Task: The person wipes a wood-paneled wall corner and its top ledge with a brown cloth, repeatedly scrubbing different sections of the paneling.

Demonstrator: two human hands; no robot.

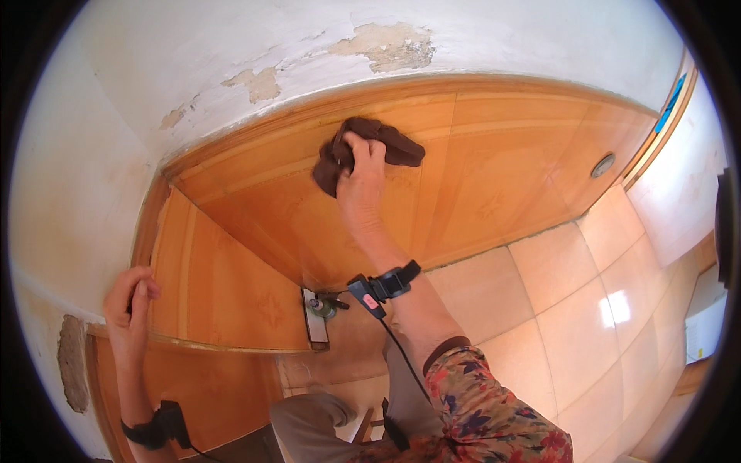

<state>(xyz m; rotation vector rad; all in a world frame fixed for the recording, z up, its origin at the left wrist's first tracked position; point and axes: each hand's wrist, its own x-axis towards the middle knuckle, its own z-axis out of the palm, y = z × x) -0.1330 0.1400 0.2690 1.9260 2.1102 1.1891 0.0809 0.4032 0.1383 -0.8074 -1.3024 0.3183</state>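
Observation:
My right hand is pressed on a bunched dark brown cloth, its fingers gripping the folds. The cloth lies against the upper part of the orange wood-look wall panelling, just below its wooden top trim. At the left, my left hand is raised beside the panelling's side section, near its brown edge trim. Its fingers are curled, and nothing can be seen in them. Each wrist wears a black strap with a small device and cable.
Above the panelling, the white wall has peeling patches. In the corner at floor level, a green bottle stands by a narrow white-topped object. A round metal fitting sits in the panelling at right. Beige floor tiles reach right; part of a stool shows below.

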